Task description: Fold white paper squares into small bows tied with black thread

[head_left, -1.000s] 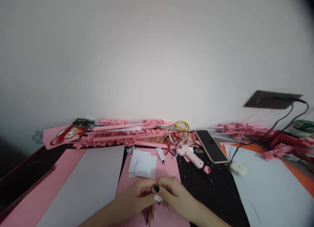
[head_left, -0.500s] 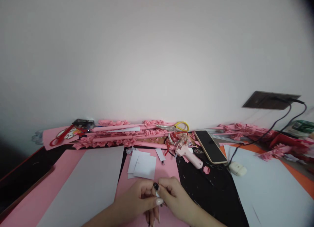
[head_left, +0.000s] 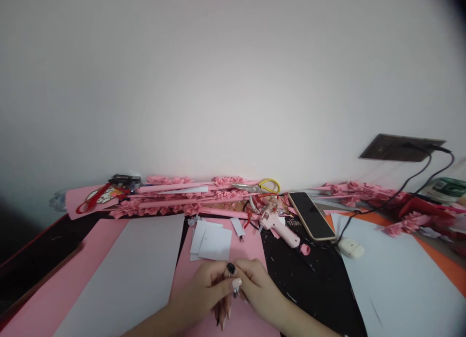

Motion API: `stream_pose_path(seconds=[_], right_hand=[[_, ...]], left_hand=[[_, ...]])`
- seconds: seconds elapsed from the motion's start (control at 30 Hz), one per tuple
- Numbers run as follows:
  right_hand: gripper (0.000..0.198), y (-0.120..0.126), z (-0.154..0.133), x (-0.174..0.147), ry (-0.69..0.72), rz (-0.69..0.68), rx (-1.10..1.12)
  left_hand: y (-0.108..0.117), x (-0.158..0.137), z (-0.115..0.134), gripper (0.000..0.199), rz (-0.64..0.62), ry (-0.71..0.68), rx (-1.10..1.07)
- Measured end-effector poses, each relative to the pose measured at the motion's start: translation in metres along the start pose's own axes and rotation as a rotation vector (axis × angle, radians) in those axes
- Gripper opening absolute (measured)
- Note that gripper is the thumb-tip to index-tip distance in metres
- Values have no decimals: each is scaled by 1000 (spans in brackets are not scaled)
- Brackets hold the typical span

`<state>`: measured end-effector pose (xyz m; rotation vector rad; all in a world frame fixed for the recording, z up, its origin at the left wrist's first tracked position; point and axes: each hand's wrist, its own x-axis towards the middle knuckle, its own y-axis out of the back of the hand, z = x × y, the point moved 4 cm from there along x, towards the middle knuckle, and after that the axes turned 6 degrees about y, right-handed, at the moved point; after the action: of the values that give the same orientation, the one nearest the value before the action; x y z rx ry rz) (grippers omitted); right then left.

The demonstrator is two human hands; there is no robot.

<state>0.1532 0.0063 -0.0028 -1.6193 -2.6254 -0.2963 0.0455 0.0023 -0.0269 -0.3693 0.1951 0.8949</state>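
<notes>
Pinching a small white piece (head_left: 236, 291) between closed fingertips, the left hand (head_left: 206, 291) and right hand (head_left: 258, 286) meet near centre, above a pink sheet (head_left: 251, 247). Shaping seems midway; white squares (head_left: 215, 244) just beyond lie flat, while far pink flowers (head_left: 125, 210) look finished. Fingers mostly hide the piece.

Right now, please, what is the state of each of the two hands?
Left hand: closed, pinching a small white piece, mostly hidden.
Right hand: closed too, apparently holding the same piece from the other side.
</notes>
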Motion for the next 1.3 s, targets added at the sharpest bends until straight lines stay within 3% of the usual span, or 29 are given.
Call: stream_pose_path(seconds=[0.4, 0.5, 0.67, 1.03, 1.3], right_hand=[[43, 3, 3, 0, -48, 0, 108], [35, 6, -1, -1, -17, 21, 41], [11, 13, -7, -2, 67, 62, -80], [22, 16, -16, 2, 148, 75, -288], [16, 19, -14, 0, 160, 19, -476]], left_hand=[[2, -2, 11, 36, 10, -49, 5], [6, -4, 15, 36, 82, -82, 66], [10, -4, 15, 33, 87, -82, 82], [10, -1, 10, 28, 69, -87, 45], [11, -2, 13, 30, 93, -67, 83]])
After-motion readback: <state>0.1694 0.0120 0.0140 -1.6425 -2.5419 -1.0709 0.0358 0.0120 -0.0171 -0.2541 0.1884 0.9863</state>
